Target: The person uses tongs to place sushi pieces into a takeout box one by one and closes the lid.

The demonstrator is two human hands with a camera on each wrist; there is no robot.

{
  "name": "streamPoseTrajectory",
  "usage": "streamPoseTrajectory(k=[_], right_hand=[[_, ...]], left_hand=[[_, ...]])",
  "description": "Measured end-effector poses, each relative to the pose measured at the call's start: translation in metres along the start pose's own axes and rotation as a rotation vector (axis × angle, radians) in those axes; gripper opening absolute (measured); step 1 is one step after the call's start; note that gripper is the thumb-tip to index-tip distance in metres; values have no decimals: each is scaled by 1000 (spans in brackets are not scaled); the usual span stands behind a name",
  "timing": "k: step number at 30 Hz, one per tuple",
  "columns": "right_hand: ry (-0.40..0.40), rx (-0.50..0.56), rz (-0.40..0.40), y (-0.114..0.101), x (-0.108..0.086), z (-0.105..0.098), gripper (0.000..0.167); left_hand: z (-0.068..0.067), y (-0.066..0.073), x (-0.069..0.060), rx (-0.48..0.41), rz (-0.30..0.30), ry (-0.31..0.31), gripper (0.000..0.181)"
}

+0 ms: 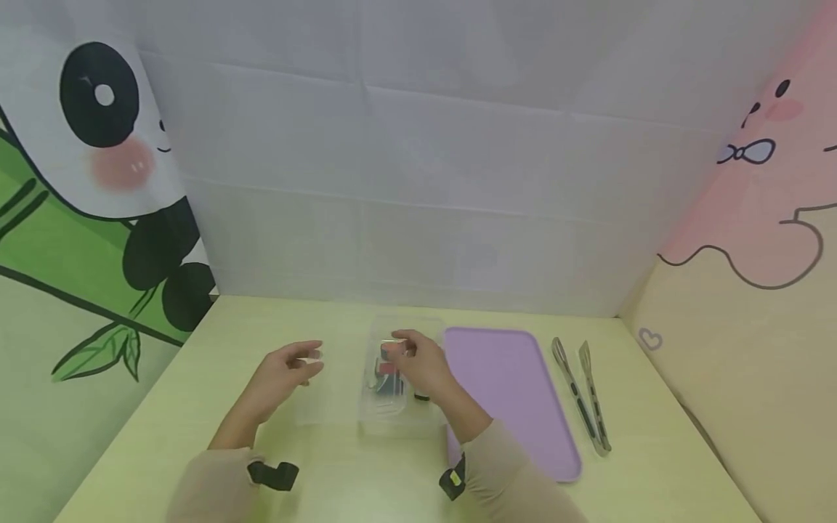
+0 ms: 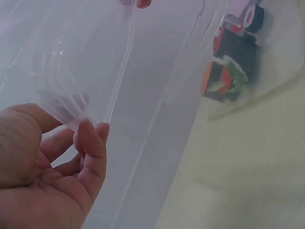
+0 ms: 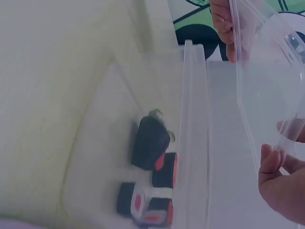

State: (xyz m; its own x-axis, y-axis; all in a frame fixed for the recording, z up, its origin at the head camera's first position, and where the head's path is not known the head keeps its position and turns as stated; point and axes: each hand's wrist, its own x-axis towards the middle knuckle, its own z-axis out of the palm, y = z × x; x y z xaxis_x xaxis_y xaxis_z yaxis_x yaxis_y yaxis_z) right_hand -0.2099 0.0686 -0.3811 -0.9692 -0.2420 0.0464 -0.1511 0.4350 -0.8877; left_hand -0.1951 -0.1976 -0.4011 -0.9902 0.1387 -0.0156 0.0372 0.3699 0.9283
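Note:
Between my two hands is a clear plastic lid (image 2: 90, 52), tilted up above the table. My left hand (image 1: 281, 374) pinches one edge of it between thumb and fingers, as the left wrist view shows closely. Opposite, my right hand (image 3: 286, 186) pinches the other edge. Below the lid stands a clear plastic box (image 3: 195, 119) with its top uncovered. Several sushi rolls (image 2: 236, 52) with dark wrapping and orange, red and white fillings lie in it. In the head view my right hand covers part of the box, and the lid is barely visible.
A purple tray (image 1: 503, 392) lies right of the box. Metal tongs (image 1: 582, 399) rest on the pale yellow table (image 1: 320, 479) to the right of the tray. A white cloth wall (image 1: 418, 167) rises behind, with printed panels at both sides.

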Motion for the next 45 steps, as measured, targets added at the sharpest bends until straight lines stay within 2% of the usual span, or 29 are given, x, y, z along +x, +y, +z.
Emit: streamPoseTrajectory(k=[6,10,13,18,21,24,28,33,40,45], right_hand=[[36,8,19,18,-1,-33,38],[64,127,43,14,-7,-52,30],[77,235,58,15,-5,-64,26],[106,328,77,32,3,-78,36],[90,334,85,34,3,-87,41],[42,359,78,35,0,-97,38],[-37,478,64,38,-2,-108,24],[-113,607,22,43,-3,-117,8],[-218,742,-99,45,-6,-126,19],[-224,815,-114,46,-7,-125,28]], left_hand=[[26,8,19,-24,79,-11,46],[39,16,33,-39,106,15,41],[45,25,41,-90,102,36,44],[50,37,48,-150,90,30,50],[50,41,49,-176,102,6,47],[50,43,49,-202,103,1,44],[50,46,47,-252,111,-3,39],[50,52,45,-328,147,-40,37],[51,56,41,-400,199,-88,32],[53,58,37,-353,200,-81,37]])
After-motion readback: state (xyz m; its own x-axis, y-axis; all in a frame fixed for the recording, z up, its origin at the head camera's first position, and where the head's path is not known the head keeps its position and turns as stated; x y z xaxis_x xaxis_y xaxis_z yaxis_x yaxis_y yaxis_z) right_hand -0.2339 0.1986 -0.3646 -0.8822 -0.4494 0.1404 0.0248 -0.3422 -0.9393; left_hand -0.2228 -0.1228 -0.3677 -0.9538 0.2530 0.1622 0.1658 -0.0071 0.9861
